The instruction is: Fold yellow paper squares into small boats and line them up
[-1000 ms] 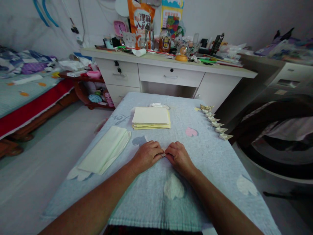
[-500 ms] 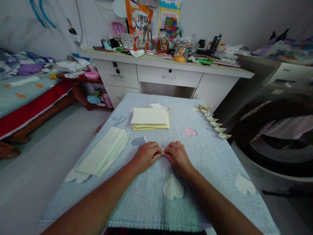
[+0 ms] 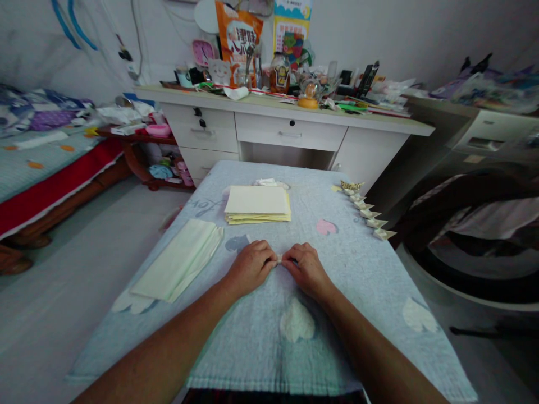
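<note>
My left hand [image 3: 254, 264] and my right hand [image 3: 306, 266] meet over the middle of the cloth-covered table [image 3: 357, 331]. Between their pinched fingertips is a small pale piece of folded paper [image 3: 279, 258], mostly hidden by the fingers. Both hands are closed on it, one at each end. Beyond them lies a stack of cream and yellow paper sheets [image 3: 257, 201]. To the left rests a bundle of long pale green paper [image 3: 179, 261]. Along the table's right edge stand several folded paper boats [image 3: 369, 214] in a row, the farthest one patterned.
Behind the table is a white desk [image 3: 269, 126] crowded with a jar [image 3: 280, 73], an orange bag [image 3: 239, 42] and other clutter. On the right stands a washing machine [image 3: 484, 146] with its round door open. A bed [image 3: 54, 151] is at the left.
The fingertips have shifted slightly, and a little more of the pale folded paper shows between them. The hands stay in nearly the same place; the papers and boats have not moved.
</note>
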Tool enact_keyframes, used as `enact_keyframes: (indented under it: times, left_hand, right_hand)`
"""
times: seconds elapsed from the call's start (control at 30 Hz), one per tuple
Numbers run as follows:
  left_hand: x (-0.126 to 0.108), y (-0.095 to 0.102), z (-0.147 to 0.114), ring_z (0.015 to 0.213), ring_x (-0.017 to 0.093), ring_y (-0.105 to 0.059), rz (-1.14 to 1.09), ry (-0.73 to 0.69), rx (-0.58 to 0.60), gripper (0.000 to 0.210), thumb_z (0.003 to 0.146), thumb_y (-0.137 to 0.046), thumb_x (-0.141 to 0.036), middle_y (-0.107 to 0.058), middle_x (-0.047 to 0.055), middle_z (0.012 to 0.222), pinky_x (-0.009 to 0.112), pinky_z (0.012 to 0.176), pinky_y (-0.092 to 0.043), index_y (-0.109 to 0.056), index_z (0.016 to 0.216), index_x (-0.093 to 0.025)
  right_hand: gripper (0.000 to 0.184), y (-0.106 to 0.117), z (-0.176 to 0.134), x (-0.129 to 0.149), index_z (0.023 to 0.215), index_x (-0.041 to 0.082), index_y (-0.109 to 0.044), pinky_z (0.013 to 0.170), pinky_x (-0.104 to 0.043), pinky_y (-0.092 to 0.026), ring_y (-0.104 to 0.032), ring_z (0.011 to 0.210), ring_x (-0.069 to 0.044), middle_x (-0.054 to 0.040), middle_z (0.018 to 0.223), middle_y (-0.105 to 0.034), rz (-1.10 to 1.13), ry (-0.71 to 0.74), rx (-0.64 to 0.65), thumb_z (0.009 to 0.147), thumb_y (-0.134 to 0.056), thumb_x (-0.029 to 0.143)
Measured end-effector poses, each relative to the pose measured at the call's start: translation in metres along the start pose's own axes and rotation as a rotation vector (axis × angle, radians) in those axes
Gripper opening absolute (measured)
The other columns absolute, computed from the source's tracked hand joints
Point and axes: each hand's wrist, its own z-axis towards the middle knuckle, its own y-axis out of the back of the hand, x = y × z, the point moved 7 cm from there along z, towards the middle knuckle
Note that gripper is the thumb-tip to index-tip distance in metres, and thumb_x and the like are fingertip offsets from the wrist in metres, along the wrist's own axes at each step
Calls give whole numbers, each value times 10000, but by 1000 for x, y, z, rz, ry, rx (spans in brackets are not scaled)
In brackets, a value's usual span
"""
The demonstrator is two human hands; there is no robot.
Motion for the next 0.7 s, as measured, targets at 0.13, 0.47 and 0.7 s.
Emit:
enact_keyframes:
  times: [0.13,0.47,0.7]
  left_hand:
    - [4,1,1,837,188,-548,33,27,-3,116,848,-581,-228,-589,43,827,309,770,-405,-650,771,-175]
    - [6,1,6,831,185,-547,28,48,49,133,843,-589,-221,-610,32,794,307,772,-385,-668,744,-180]
    - [6,1,5,821,184,-544,36,47,50,127,837,-596,-224,-607,24,776,313,784,-378,-671,745,-183]
  right_hand:
    - [73,-2,1,-3,809,188,-669,761,-316,-308,-507,815,-185,-38,831,-651,-4,-29,10,855,-616,210]
    - [76,0,0,-3,809,190,-653,774,-300,-296,-508,814,-173,-21,807,-643,36,-71,8,851,-603,228]
    - [78,-1,0,-4,808,193,-654,773,-297,-282,-494,822,-170,-16,820,-635,19,-110,23,855,-598,221]
